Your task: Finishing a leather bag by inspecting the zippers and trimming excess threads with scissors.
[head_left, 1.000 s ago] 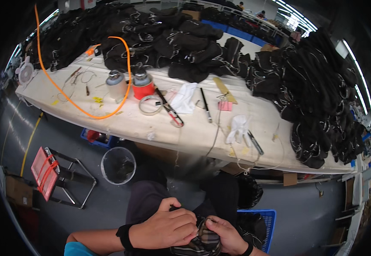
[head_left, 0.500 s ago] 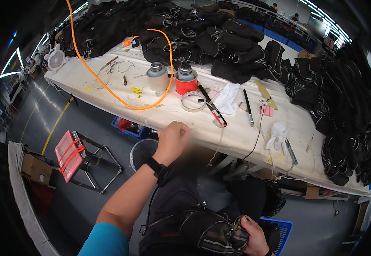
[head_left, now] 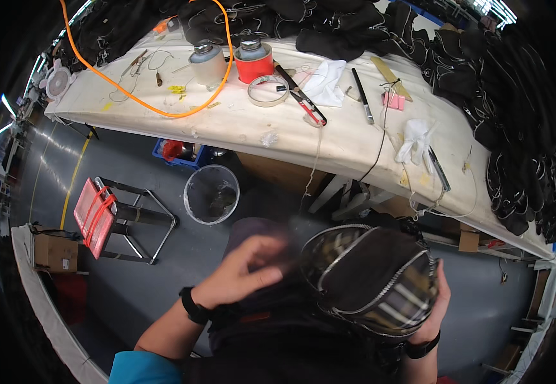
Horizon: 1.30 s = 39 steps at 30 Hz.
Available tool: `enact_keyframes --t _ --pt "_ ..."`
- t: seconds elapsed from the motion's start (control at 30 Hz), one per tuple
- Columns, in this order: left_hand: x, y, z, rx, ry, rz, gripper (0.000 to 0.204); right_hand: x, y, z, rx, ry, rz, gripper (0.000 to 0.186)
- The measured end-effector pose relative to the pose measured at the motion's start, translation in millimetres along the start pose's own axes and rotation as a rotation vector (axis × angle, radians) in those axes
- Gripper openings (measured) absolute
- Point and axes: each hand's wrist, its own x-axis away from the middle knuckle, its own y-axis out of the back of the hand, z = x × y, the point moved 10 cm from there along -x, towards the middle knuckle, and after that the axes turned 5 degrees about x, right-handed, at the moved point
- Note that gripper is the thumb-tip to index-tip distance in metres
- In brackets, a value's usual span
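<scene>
My right hand (head_left: 436,308) grips the right edge of a rounded black cloth piece with plaid panels and silver zipper teeth (head_left: 370,275), held up above my lap. Its exact kind I cannot make out. Left of it, my left hand (head_left: 247,272) is open, thumb and fingers apart with nothing in them. The fingertips are smeared by motion and close to the cloth piece, apart from it. Most of the right fingers are hidden behind the cloth.
On the white-covered table (head_left: 182,128) are two metal-topped bottles in a pale holder (head_left: 207,70) and a red holder (head_left: 254,67), a tape roll (head_left: 268,91), an orange hose (head_left: 137,94) and heaped black cloth pieces (head_left: 521,121). A bin (head_left: 212,194) and stool (head_left: 95,214) stand left.
My left hand has come down from the table edge toward my lap, fingers opening. My right hand has raised the black and plaid cloth piece. The view has tilted downward.
</scene>
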Motion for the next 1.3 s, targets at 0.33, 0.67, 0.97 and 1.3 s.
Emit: enact_keyframes --t 0.33,0.67,0.97,1.3 --pt "-16.0 -138.7 32.1 1.03 0.49 0.478 0.032 24.3 27.8 33.4 0.043 0.289 0.113 0.046" --pt "-18.8 -95.8 -28.6 0.349 -0.09 0.138 0.01 52.7 115.9 22.8 0.745 0.531 -0.246 0.032" --pt "-12.4 -149.5 -60.2 0.088 -0.16 0.454 0.012 94.4 -75.8 8.6 1.849 1.359 0.207 0.058" --pt "-23.6 -123.1 -69.4 0.256 -0.172 0.251 0.006 58.3 -54.0 33.3 1.349 0.919 0.261 0.046"
